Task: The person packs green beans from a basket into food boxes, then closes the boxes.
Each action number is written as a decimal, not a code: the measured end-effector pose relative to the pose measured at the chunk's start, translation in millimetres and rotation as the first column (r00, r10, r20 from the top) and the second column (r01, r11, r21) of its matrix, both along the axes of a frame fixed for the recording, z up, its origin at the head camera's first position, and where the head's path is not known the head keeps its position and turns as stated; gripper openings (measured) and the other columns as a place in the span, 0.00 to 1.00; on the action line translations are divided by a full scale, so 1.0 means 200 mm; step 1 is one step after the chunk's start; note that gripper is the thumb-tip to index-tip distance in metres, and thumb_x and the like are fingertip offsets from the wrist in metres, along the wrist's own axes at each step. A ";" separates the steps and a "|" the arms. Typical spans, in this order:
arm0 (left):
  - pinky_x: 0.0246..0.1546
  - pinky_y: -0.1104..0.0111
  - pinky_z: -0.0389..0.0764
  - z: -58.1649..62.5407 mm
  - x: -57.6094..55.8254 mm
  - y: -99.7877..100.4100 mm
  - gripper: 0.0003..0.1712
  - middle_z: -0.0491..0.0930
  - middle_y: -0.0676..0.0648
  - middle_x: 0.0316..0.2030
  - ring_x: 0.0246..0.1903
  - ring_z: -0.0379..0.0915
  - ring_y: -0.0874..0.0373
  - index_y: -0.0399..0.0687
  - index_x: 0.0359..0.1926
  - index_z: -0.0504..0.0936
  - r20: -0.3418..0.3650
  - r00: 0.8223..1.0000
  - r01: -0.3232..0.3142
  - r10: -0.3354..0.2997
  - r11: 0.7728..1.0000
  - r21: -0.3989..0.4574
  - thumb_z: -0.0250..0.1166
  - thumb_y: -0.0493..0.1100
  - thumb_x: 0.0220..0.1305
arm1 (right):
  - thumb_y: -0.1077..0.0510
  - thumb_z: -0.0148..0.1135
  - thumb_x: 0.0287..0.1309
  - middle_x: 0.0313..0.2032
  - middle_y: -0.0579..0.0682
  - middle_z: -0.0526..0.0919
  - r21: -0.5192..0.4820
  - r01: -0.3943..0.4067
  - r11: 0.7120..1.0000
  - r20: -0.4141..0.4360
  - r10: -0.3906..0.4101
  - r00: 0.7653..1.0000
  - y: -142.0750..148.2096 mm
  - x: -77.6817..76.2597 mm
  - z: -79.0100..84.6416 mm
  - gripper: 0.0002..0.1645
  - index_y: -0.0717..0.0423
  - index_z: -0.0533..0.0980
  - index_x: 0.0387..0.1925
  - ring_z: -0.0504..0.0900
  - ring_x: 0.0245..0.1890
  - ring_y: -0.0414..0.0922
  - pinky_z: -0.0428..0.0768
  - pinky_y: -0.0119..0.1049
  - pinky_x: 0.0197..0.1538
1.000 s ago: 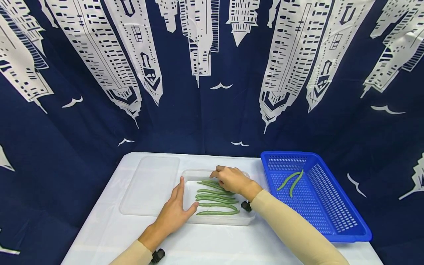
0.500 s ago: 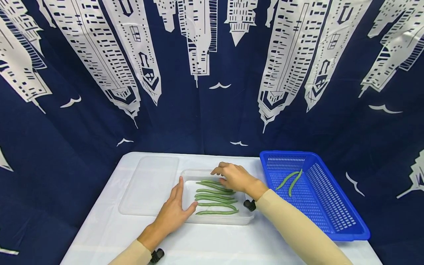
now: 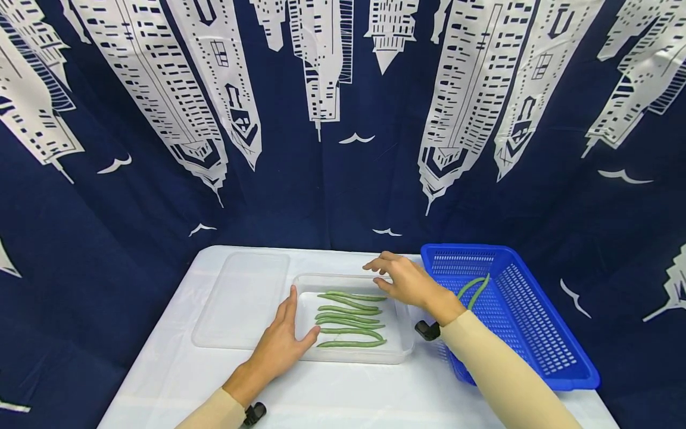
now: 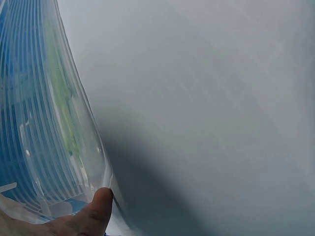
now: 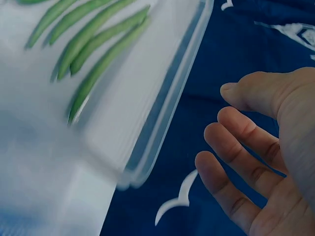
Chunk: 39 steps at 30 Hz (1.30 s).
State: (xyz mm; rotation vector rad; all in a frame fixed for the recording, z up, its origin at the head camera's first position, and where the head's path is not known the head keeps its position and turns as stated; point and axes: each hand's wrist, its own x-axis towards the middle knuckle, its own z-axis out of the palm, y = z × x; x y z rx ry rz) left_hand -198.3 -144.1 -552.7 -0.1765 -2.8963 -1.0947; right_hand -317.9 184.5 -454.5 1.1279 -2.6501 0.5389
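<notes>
A clear plastic container (image 3: 354,356) stands mid-table, with several green beans (image 3: 351,344) lying side by side in it, roughly parallel. My left hand (image 3: 281,342) rests against the container's left side, fingers extended and thumb at the front left corner. The left wrist view shows that thumb touching the container's wall (image 4: 34,147). Above the far right corner hovers my right hand (image 3: 409,280), its fingers loosely bent and holding nothing. In the right wrist view these fingers (image 5: 231,142) are apart from the container's rim (image 5: 170,108).
A blue plastic basket (image 3: 536,310) with two green beans (image 3: 479,292) stands on the right, partly hidden by my right arm. The clear lid (image 3: 241,301) lies flat on the left of the white table (image 3: 343,393). A dark blue printed cloth (image 3: 321,196) hangs behind.
My right hand has let go of the farthest green bean, risen from the container and moved right toward the basket. My left hand has stayed in place.
</notes>
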 end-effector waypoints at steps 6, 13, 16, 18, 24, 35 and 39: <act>0.80 0.34 0.78 0.00 0.00 0.00 0.66 0.58 0.34 0.92 0.83 0.72 0.27 0.49 0.98 0.38 -0.001 1.000 0.001 -0.001 1.000 0.002 0.70 0.66 0.82 | 0.65 0.77 0.73 0.52 0.52 0.94 -0.044 0.093 0.995 0.000 -0.093 0.996 0.16 0.00 0.01 0.20 0.51 0.91 0.63 0.96 0.48 0.51 0.93 0.48 0.46; 0.81 0.34 0.78 0.00 0.00 0.00 0.66 0.58 0.34 0.92 0.84 0.71 0.27 0.49 0.98 0.38 0.001 1.000 0.000 0.000 1.000 0.005 0.70 0.66 0.82 | 0.69 0.76 0.72 0.47 0.53 0.94 -0.130 0.166 0.977 0.022 -0.165 0.986 0.35 0.00 0.00 0.20 0.56 0.92 0.62 0.93 0.42 0.48 0.93 0.45 0.46; 0.81 0.34 0.78 0.00 0.00 0.00 0.66 0.57 0.34 0.93 0.84 0.70 0.27 0.49 0.98 0.37 0.001 1.000 0.000 0.000 1.000 0.004 0.70 0.66 0.82 | 0.70 0.76 0.70 0.45 0.54 0.94 -0.146 0.204 0.968 0.019 -0.204 0.979 0.42 -0.01 0.00 0.20 0.58 0.92 0.61 0.91 0.39 0.45 0.91 0.41 0.43; 0.81 0.34 0.78 0.00 0.00 0.00 0.66 0.57 0.34 0.93 0.84 0.70 0.27 0.49 0.98 0.37 0.003 1.000 0.000 0.000 1.000 0.005 0.70 0.66 0.82 | 0.70 0.76 0.70 0.46 0.56 0.94 -0.148 0.232 0.961 0.031 -0.230 0.973 0.48 -0.01 0.00 0.21 0.58 0.92 0.62 0.90 0.38 0.45 0.90 0.38 0.41; 0.80 0.34 0.78 0.00 0.00 0.00 0.66 0.57 0.34 0.92 0.84 0.71 0.27 0.50 0.98 0.37 0.005 1.000 -0.003 0.003 1.000 0.010 0.70 0.65 0.82 | 0.67 0.79 0.71 0.50 0.59 0.94 -0.129 0.295 0.947 0.061 -0.289 0.955 0.64 -0.03 -0.03 0.21 0.60 0.91 0.63 0.91 0.40 0.49 0.86 0.35 0.39; 0.79 0.34 0.79 0.00 0.00 0.00 0.66 0.59 0.33 0.92 0.82 0.73 0.26 0.49 0.98 0.38 -0.012 1.000 0.004 -0.004 1.000 0.006 0.70 0.65 0.82 | 0.61 0.83 0.70 0.55 0.67 0.93 -0.057 0.390 0.919 0.198 -0.372 0.907 0.93 -0.07 -0.14 0.24 0.60 0.90 0.65 0.92 0.39 0.50 0.88 0.44 0.41; 0.78 0.33 0.80 0.01 0.01 0.00 0.65 0.60 0.33 0.91 0.81 0.74 0.26 0.48 0.98 0.39 -0.012 1.000 0.003 -0.003 1.000 0.006 0.71 0.65 0.82 | 0.60 0.84 0.66 0.53 0.71 0.92 -0.076 0.370 0.926 0.254 -0.341 0.905 1.04 -0.10 -0.21 0.26 0.61 0.90 0.63 0.93 0.37 0.48 0.90 0.49 0.39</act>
